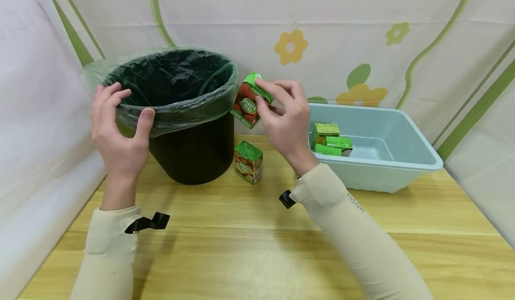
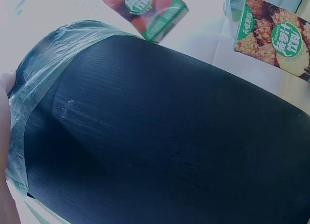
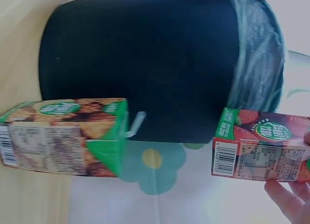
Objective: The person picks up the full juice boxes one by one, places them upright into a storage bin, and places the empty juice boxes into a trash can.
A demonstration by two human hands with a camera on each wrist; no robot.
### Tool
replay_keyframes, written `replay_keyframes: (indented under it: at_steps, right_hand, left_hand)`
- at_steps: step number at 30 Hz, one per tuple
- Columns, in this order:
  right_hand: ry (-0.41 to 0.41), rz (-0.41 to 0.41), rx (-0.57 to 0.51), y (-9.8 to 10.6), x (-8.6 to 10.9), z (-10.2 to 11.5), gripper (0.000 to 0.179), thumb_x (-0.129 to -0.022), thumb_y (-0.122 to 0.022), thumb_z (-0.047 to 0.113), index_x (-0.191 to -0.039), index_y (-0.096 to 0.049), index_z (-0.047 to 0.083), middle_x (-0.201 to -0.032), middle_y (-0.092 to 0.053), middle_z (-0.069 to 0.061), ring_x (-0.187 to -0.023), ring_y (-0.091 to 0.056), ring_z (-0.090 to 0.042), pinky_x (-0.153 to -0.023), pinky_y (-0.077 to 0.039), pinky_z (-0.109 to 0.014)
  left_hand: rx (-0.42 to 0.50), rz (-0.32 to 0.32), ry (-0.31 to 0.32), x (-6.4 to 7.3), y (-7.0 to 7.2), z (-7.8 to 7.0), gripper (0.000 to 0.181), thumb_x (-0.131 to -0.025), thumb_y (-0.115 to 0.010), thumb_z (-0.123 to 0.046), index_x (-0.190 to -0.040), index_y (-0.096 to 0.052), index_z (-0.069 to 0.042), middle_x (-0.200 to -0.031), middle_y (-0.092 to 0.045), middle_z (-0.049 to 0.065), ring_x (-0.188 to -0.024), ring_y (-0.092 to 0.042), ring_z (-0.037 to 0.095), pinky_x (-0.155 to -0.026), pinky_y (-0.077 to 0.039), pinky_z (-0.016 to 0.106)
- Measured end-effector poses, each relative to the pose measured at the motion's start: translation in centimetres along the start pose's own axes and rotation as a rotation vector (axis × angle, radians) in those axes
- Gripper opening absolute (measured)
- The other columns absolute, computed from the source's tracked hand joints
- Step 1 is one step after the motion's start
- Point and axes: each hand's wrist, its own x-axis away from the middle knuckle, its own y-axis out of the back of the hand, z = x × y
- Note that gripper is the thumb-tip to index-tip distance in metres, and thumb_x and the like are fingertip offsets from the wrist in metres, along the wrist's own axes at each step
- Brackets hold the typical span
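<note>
My left hand (image 1: 120, 130) grips the left rim of a black trash bin (image 1: 193, 157), fingers over the edge and thumb on the clear plastic liner (image 1: 193, 114). A red and green strawberry juice box (image 1: 246, 103) is pinched between my right hand's (image 1: 287, 116) thumb and fingers, tilted, beside the bin's right rim. Its barcode side shows in the right wrist view, where only fingertips (image 3: 286, 197) of that hand appear. Below, a pineapple juice box (image 1: 248, 162) stands upright on the table, close to the bin; its straw (image 3: 136, 124) shows in the right wrist view.
A light blue plastic tub (image 1: 374, 175) stands right of my right hand, with several green-topped juice boxes (image 1: 331, 141) at its left end. Behind the wooden table (image 1: 225, 246) hangs a white curtain (image 1: 241, 5) with flower prints.
</note>
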Motion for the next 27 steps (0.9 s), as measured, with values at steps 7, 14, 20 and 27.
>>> replay_keyframes:
  at_steps: [7,14,20,27]
  right_hand:
    - [-0.015,-0.050,-0.047,0.8,-1.3,0.7,0.029,-0.098,-0.072,0.008,-0.126,-0.079,0.009,-0.120,-0.062,-0.020,-0.103,-0.069,-0.020,-0.078,-0.066,-0.032]
    - [-0.013,-0.083,-0.074,1.1,-2.5,1.4,0.029,-0.099,-0.073,0.011,-0.128,-0.078,0.010,-0.124,-0.061,-0.017,-0.106,-0.067,-0.014,-0.080,-0.066,-0.031]
    - [0.018,-0.118,-0.108,0.9,-3.9,2.1,0.027,-0.100,-0.073,0.010,-0.126,-0.079,0.008,-0.126,-0.060,-0.019,-0.111,-0.066,-0.015,-0.086,-0.066,-0.034]
    - [0.028,-0.177,-0.220,0.1,-5.4,3.1,0.028,-0.098,-0.073,0.005,-0.126,-0.077,0.001,-0.124,-0.058,-0.020,-0.113,-0.063,-0.015,-0.088,-0.065,-0.036]
  left_hand:
    - [-0.002,0.004,0.002,0.0,0.0,0.0,0.069,-0.091,-0.073,-0.061,-0.134,-0.072,-0.007,-0.153,-0.061,0.005,-0.160,-0.035,0.020,-0.133,-0.017,0.038]
    - [0.001,0.004,0.007,0.1,0.1,0.0,0.069,-0.091,-0.073,-0.062,-0.135,-0.072,-0.008,-0.154,-0.061,0.002,-0.160,-0.035,0.020,-0.133,-0.016,0.039]
    - [0.007,0.000,0.004,0.0,0.1,0.1,0.069,-0.091,-0.073,-0.062,-0.135,-0.072,-0.009,-0.153,-0.061,-0.001,-0.160,-0.035,0.021,-0.133,-0.017,0.038]
    - [-0.003,-0.001,0.002,0.1,0.0,0.0,0.071,-0.091,-0.073,-0.063,-0.134,-0.072,-0.006,-0.153,-0.061,0.004,-0.160,-0.035,0.020,-0.132,-0.016,0.039]
